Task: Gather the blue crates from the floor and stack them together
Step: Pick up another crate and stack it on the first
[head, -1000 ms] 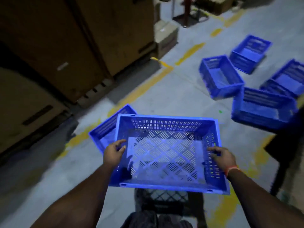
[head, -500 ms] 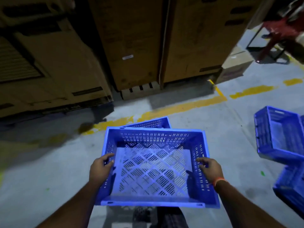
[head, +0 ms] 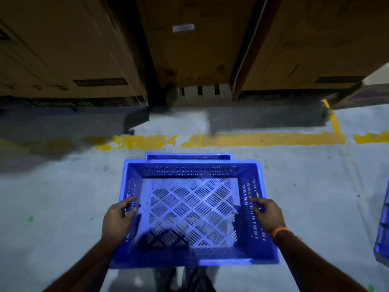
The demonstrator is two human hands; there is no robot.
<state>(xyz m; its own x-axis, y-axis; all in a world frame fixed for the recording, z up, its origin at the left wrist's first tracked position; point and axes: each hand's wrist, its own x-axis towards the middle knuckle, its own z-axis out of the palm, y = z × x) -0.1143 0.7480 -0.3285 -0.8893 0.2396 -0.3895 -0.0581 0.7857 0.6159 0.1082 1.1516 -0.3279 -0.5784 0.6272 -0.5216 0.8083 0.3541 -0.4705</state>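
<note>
**Crate held over floor crate**

Both hands grip one blue crate by its side walls: left hand curled over the left rim, right hand over the right. It sits above a second blue crate on the floor, whose far rim pokes out. Third crate at right edge. Cardboard boxes behind the yellow line.

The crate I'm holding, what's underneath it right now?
Under the held crate, another blue crate sits on the floor; only its far rim shows. The left hand and right hand grip the sides. Anything inside the lower crate is covered.
</note>
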